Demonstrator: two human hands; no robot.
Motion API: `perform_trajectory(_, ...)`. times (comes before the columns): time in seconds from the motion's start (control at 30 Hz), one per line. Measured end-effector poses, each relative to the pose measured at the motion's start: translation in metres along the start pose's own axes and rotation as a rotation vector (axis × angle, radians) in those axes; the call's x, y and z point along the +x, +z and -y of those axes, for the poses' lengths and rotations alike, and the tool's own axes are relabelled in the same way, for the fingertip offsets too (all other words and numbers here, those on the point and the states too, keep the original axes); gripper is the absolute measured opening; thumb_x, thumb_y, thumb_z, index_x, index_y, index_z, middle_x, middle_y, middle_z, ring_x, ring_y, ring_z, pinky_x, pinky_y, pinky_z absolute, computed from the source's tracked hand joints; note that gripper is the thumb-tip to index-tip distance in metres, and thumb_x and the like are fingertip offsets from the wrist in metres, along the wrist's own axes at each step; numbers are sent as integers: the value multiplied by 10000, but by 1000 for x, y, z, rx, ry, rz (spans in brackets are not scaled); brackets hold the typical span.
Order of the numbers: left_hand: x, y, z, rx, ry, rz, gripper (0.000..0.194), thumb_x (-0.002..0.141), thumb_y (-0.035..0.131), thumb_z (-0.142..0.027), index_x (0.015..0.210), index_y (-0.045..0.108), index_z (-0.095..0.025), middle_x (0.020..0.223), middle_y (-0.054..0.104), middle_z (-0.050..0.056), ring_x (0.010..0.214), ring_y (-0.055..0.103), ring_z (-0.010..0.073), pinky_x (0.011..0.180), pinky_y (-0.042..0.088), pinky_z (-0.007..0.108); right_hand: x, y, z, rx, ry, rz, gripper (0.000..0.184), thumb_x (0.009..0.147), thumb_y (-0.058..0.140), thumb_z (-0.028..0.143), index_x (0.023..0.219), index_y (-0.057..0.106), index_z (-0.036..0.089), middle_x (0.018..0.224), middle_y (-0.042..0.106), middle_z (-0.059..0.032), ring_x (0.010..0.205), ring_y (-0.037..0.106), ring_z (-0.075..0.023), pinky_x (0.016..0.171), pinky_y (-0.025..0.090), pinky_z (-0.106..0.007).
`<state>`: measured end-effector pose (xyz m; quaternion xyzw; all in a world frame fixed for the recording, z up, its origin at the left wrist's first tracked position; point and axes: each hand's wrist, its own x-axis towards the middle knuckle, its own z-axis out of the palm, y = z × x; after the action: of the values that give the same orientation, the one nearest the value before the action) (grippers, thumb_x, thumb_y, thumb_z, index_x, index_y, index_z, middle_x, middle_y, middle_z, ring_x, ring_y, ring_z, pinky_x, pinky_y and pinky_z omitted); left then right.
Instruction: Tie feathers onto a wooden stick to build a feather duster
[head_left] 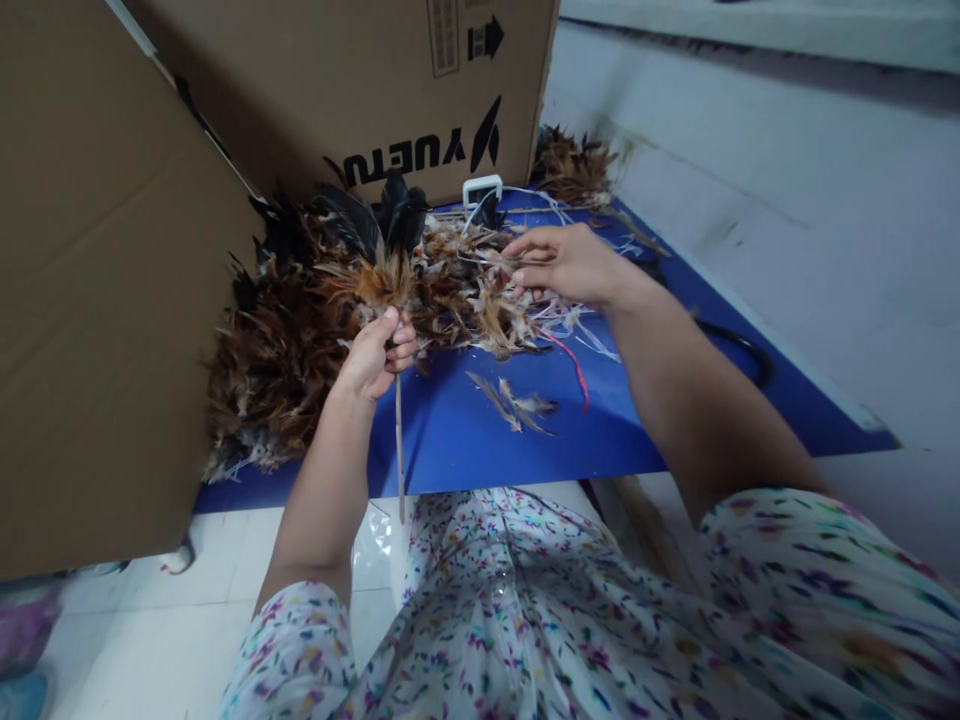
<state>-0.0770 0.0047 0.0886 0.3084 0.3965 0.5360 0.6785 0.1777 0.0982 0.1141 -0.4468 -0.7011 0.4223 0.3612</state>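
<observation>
My left hand (377, 352) is closed around a thin stick (399, 440) that hangs down past the blue table's edge, with a tuft of brown and black feathers (379, 270) bunched at its top. My right hand (562, 262) reaches into the feather pile (465, 290) further back, its fingers pinched on a few feathers. Both forearms stretch out from floral sleeves.
A blue table top (480, 430) carries a big heap of brown feathers (262, 370) at the left, loose feathers (517, 402), a red string (576, 362) and white strings. Large cardboard boxes (360, 80) stand behind and at the left. A white wall rises on the right.
</observation>
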Motion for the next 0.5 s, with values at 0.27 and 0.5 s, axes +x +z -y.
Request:
perform_trajectory(0.27, -1, -1, 2, -4, -7, 56, 198, 917, 555, -304, 817, 498, -144, 583, 344, -74, 383, 250, 11, 342, 145, 110, 11, -1, 3, 20, -239, -126, 214, 712, 750, 143, 924, 719, 159, 740, 656, -22, 661, 652, -158, 563, 517, -277)
perform_trajectory(0.5, -2, 2, 2, -10, -64, 60, 216, 918, 553, -322, 811, 501, -142, 572, 329, -76, 381, 245, 17, 339, 149, 116, -2, 8, 40, -71, -508, -122, 59, 761, 697, 163, 813, 726, 170, 804, 674, -31, 649, 618, -113, 629, 490, -269)
